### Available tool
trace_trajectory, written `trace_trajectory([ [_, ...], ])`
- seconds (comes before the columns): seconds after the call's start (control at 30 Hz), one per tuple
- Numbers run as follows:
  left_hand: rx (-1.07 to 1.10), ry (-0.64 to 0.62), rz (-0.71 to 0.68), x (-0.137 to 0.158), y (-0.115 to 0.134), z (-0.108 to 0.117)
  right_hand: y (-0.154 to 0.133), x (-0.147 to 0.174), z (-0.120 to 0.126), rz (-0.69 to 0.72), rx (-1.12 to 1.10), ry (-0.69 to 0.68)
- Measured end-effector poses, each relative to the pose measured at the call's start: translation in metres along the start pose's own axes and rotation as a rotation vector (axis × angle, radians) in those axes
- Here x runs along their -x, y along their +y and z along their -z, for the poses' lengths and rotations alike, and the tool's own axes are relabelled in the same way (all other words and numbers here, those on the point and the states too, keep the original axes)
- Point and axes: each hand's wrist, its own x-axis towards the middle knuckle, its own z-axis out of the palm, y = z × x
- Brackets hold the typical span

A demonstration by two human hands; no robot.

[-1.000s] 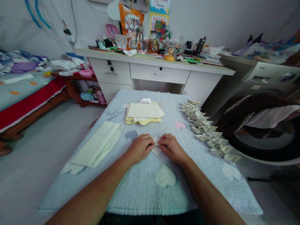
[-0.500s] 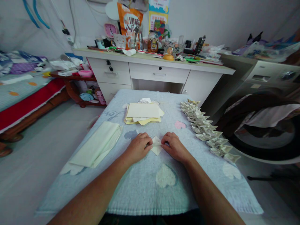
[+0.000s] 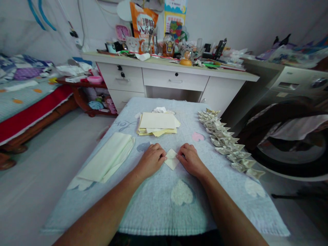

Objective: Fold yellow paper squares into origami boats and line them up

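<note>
A small folded piece of cream paper lies diamond-wise on the cloth, with a crease across its middle. My left hand pinches its left corner between thumb and fingers. At the opposite corner, my right hand has its fingers closed on the paper too. Beyond the hands rests a stack of cream and yellow paper sheets. Left of my left arm lies a bundle of larger folded pale paper. Several folded paper boats stand in a slanting row to the right.
A pale blue cloth with heart prints covers the table. Behind it stands a white desk crowded with a jar, a snack bag and small items. A washing machine with its door open is at right, a bed at left.
Both hands keep hold of the paper's corners and have hardly moved. The paper's crease shows a little more plainly. The whole view has shifted very slightly.
</note>
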Motion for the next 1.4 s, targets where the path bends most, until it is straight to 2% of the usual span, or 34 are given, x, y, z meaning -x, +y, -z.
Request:
trace_trajectory([
  [0.37, -0.088, 0.071, 0.025, 0.0000, 0.0001, -0.0037, -0.0034, -0.0047, -0.0065, -0.063, 0.096, 0.022],
  [0.77, -0.080, 0.076, 0.061, 0.0002, -0.0014, -0.0055, -0.0029, -0.0058, -0.0089, -0.121, 0.123, 0.035],
  [0.93, -0.108, 0.071, 0.065, -0.0003, 0.0000, -0.0058, 0.0003, -0.0047, -0.0096, -0.103, 0.089, 0.074],
  [1.1, -0.118, 0.064, 0.074, -0.0009, 0.0001, -0.0052, 0.0030, -0.0020, -0.0045, -0.086, 0.017, 0.039],
  [1.4, -0.055, 0.060, 0.062, -0.0010, -0.0038, -0.0038, 0.0009, -0.0037, -0.0032, -0.144, 0.012, 0.020],
])
